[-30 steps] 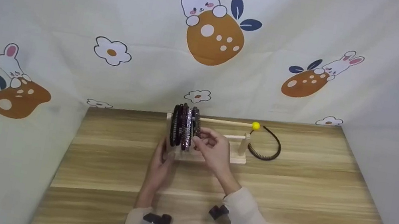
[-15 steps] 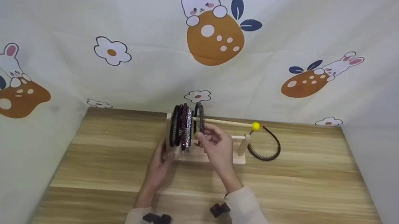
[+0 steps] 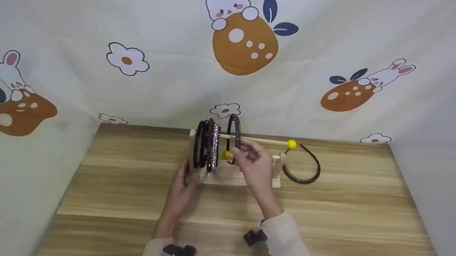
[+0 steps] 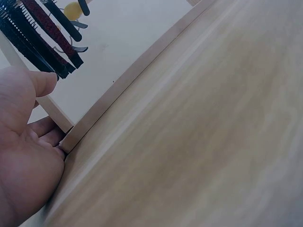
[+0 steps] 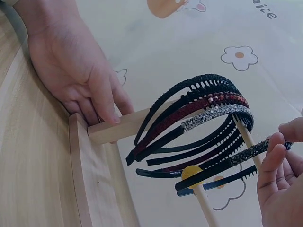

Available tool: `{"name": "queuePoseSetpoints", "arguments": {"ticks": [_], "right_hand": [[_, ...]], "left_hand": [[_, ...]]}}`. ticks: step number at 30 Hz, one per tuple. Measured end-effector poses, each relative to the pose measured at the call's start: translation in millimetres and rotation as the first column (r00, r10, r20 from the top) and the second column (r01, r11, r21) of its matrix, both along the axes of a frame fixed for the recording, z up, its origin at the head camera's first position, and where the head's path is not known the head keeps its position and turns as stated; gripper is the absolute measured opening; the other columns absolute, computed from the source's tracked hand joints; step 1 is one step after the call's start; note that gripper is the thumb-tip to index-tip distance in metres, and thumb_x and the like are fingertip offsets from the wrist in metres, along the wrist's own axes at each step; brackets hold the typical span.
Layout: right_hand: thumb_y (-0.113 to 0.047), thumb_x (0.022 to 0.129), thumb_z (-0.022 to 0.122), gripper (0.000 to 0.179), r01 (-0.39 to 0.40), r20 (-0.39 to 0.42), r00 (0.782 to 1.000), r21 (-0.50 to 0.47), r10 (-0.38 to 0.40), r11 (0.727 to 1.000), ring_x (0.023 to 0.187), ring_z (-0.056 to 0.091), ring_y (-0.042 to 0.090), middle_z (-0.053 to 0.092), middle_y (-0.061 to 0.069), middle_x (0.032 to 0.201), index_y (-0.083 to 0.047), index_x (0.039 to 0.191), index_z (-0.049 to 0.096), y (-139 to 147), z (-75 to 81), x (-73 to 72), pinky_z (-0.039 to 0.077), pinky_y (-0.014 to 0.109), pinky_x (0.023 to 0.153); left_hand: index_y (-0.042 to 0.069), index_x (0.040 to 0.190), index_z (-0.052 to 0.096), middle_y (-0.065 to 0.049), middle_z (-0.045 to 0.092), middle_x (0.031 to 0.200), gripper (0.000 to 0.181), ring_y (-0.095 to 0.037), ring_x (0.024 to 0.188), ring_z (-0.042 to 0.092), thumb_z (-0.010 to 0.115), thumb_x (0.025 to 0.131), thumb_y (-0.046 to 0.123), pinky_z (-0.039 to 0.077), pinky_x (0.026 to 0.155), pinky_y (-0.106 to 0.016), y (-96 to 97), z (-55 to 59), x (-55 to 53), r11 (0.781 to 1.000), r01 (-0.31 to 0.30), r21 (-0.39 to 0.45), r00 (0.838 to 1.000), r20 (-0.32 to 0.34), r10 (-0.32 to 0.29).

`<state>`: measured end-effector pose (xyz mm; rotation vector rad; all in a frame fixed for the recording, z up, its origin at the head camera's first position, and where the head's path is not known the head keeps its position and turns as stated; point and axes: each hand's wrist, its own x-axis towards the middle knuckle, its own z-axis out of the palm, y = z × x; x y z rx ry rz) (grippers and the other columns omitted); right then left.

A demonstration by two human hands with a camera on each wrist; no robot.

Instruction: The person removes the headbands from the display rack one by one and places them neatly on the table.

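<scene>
Right hand (image 3: 256, 166) pinches one headband (image 5: 251, 152), now parted from the bunch (image 3: 208, 145) on the stand (image 3: 226, 178); left hand (image 3: 181, 192) grips the stand's end.

The head view looks down; close wrist views share headbands (image 5: 203, 119).

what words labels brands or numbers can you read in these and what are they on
"uice", on the cloth in the right wrist view; the top edge of the picture cuts off its start.
No lettering or number shows on the headbands or the stand.
</scene>
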<state>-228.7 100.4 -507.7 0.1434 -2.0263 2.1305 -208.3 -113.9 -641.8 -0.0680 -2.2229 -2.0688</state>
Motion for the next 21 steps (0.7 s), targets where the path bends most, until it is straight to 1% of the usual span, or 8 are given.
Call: {"name": "queuePoseSetpoints", "arguments": {"ticks": [4,7,10,12,16,21], "right_hand": [[0.002,0.096,0.081,0.032,0.009,-0.011,1.000,-0.012,-0.009,1.000,0.074,0.067,0.012,0.077,0.012,0.099,0.012,0.125,0.072,4,0.4,-1.3,0.056,0.018,0.059],[0.003,0.096,0.080,0.031,0.012,-0.035,0.999,-0.015,-0.012,1.000,0.070,0.065,0.011,0.076,0.014,0.098,0.014,0.124,0.072,7,-0.6,-2.9,0.055,0.017,0.057],[0.004,0.096,0.080,0.031,0.018,-0.059,0.998,-0.002,-0.018,1.000,0.067,0.063,0.007,0.076,0.015,0.097,0.014,0.124,0.072,10,-2.1,-4.1,0.054,0.016,0.056],[0.004,0.096,0.080,0.030,0.022,-0.072,0.997,0.003,-0.022,1.000,0.065,0.062,0.006,0.076,0.014,0.096,0.014,0.123,0.073,12,-2.2,-4.4,0.054,0.016,0.055],[0.003,0.095,0.081,0.030,0.023,-0.077,0.997,-0.018,-0.025,1.000,0.064,0.062,0.006,0.077,0.010,0.093,0.013,0.122,0.074,15,0.0,-4.6,0.054,0.016,0.054],[0.004,0.095,0.081,0.029,0.021,-0.077,0.997,-0.035,-0.023,0.999,0.064,0.063,0.009,0.077,0.007,0.092,0.013,0.121,0.074,18,4.4,-3.6,0.053,0.016,0.054]], "left_hand": [[0.013,0.178,0.021,-0.019,0.023,0.183,0.073,-0.045,0.166,0.027,0.059,0.116,0.024,0.023,0.135,-0.065,0.2,0.2,0.4,1.000,0.003,0.002,1.000,0.013,-0.003],[0.010,0.177,0.022,-0.022,0.026,0.181,0.072,-0.048,0.163,0.032,0.058,0.117,0.024,0.025,0.133,-0.067,0.1,0.1,2.0,1.000,-0.006,-0.014,1.000,0.026,0.006],[0.004,0.176,0.022,-0.027,0.026,0.179,0.071,-0.051,0.161,0.034,0.057,0.117,0.022,0.027,0.132,-0.069,-0.4,-0.1,3.1,0.999,-0.018,-0.027,0.999,0.032,0.019],[0.003,0.176,0.021,-0.028,0.025,0.179,0.071,-0.052,0.162,0.032,0.057,0.117,0.021,0.027,0.132,-0.069,-0.6,-0.1,3.4,0.999,-0.019,-0.028,0.999,0.034,0.020],[0.005,0.177,0.020,-0.027,0.023,0.180,0.072,-0.051,0.163,0.030,0.056,0.117,0.023,0.025,0.132,-0.069,-0.8,-0.1,3.8,0.999,-0.011,-0.035,0.999,0.045,0.013],[0.006,0.177,0.019,-0.027,0.023,0.180,0.074,-0.051,0.162,0.032,0.058,0.117,0.026,0.025,0.132,-0.070,-0.8,0.6,4.0,0.999,-0.012,-0.045,0.998,0.054,0.014]]}}
